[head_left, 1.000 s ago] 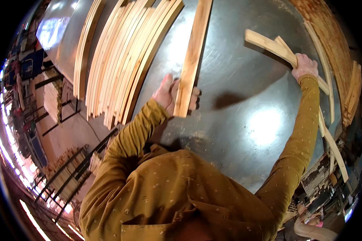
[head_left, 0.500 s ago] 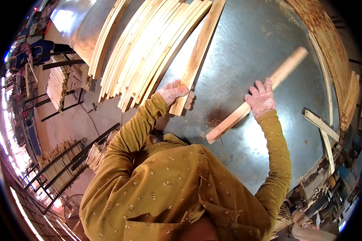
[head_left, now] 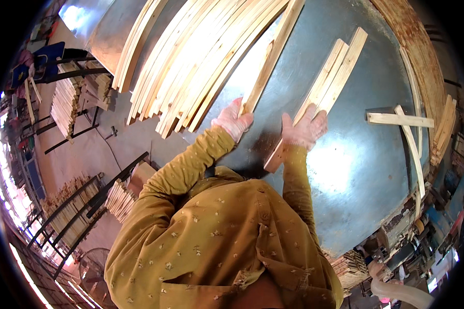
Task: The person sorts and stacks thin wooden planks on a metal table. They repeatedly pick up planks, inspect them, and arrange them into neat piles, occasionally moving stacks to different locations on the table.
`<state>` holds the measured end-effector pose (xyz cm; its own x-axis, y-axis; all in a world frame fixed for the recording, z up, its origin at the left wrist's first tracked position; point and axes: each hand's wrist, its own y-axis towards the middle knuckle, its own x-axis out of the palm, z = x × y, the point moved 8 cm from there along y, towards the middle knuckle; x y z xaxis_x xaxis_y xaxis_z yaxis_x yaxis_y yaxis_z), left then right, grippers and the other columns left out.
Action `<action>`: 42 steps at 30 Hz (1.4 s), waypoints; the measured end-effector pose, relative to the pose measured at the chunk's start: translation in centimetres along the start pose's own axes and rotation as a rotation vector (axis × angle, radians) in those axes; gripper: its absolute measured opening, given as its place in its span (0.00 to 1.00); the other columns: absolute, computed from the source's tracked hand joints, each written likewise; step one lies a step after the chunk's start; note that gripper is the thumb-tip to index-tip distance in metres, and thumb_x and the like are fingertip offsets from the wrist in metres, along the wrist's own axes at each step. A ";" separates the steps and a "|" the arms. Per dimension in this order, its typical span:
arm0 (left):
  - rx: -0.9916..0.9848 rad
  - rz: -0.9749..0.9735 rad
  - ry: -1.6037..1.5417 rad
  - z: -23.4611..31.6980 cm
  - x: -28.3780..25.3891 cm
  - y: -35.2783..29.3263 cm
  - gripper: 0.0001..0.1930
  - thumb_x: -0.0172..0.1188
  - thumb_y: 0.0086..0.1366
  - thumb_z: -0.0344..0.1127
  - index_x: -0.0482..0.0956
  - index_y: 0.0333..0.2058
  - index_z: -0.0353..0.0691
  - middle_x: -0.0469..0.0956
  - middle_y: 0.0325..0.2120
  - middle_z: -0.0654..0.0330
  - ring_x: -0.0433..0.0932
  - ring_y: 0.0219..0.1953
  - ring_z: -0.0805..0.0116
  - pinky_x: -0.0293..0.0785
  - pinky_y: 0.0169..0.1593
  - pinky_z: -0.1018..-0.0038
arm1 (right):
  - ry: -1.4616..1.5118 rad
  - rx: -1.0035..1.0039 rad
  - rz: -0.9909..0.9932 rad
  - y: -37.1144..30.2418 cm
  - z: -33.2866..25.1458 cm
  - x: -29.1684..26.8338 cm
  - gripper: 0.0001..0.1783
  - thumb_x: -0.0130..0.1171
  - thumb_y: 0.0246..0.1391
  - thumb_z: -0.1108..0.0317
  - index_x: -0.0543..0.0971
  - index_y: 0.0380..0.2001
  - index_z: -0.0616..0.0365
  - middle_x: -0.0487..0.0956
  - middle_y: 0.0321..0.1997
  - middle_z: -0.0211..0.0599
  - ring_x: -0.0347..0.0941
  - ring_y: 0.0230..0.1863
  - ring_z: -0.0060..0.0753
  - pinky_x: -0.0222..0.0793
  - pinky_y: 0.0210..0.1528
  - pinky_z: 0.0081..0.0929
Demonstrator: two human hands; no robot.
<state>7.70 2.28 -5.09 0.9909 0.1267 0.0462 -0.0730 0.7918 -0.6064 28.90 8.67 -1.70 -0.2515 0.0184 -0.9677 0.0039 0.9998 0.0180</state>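
My left hand [head_left: 233, 119], in a pale thin glove, is closed round the near end of a long wooden strip [head_left: 274, 54] slanting away over the metal table [head_left: 376, 170]. My right hand [head_left: 304, 130], gloved alike, lies over two shorter wooden strips placed side by side. Its fingers curl over the right strip [head_left: 345, 69], and its thumb stands at the left edge of the left strip [head_left: 322, 85]. The strips' near ends are partly under the hand. Left of my left hand, a broad row of pale strips [head_left: 191, 67] covers the table.
A separate bundle of strips [head_left: 136, 46] lies far left. Two crossed strips [head_left: 401, 119] rest at the right, beside a rusty curved rim [head_left: 415, 41]. Racks of stacked wood [head_left: 69, 206] stand on the floor at left. Another person [head_left: 44, 59] is at far left.
My right hand has moved left and nearer my left hand. Two strips now lie together under it, where one angled strip showed before. My left hand has shifted slightly right.
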 end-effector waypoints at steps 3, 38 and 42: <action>0.184 0.051 0.085 1.4 0.0 0.5 0.30 0.61 0.63 0.35 0.65 0.63 0.35 0.78 0.43 0.52 0.76 0.45 0.63 0.73 0.50 0.71 | 0.504 -0.016 0.000 -2.1 -2.2 -1.2 0.37 0.63 0.58 0.51 0.65 0.65 0.56 0.68 0.62 0.51 0.64 0.64 0.51 0.60 0.66 0.46; 0.772 -0.318 2.001 28.2 22.0 9.4 0.44 0.65 0.55 0.62 0.64 0.64 0.43 0.73 0.56 0.51 0.70 0.61 0.56 0.59 0.66 0.51 | -0.101 -0.580 0.146 14.3 14.5 -16.3 0.30 0.57 0.48 0.71 0.72 0.59 0.50 0.80 0.36 0.33 0.77 0.34 0.40 0.76 0.38 0.39; -0.183 -0.607 1.529 20.9 18.7 9.7 0.31 0.67 0.61 0.54 0.74 0.56 0.42 0.83 0.36 0.58 0.81 0.39 0.64 0.79 0.48 0.70 | -0.142 -0.508 0.222 21.1 20.9 -18.9 0.32 0.60 0.51 0.59 0.71 0.60 0.52 0.78 0.49 0.38 0.75 0.47 0.43 0.72 0.53 0.41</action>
<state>23.20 24.78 6.48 0.0635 -0.9097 -0.4105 0.2446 0.4130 -0.8773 53.99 29.47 11.66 -0.1648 0.2628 -0.9507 -0.4328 0.8468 0.3092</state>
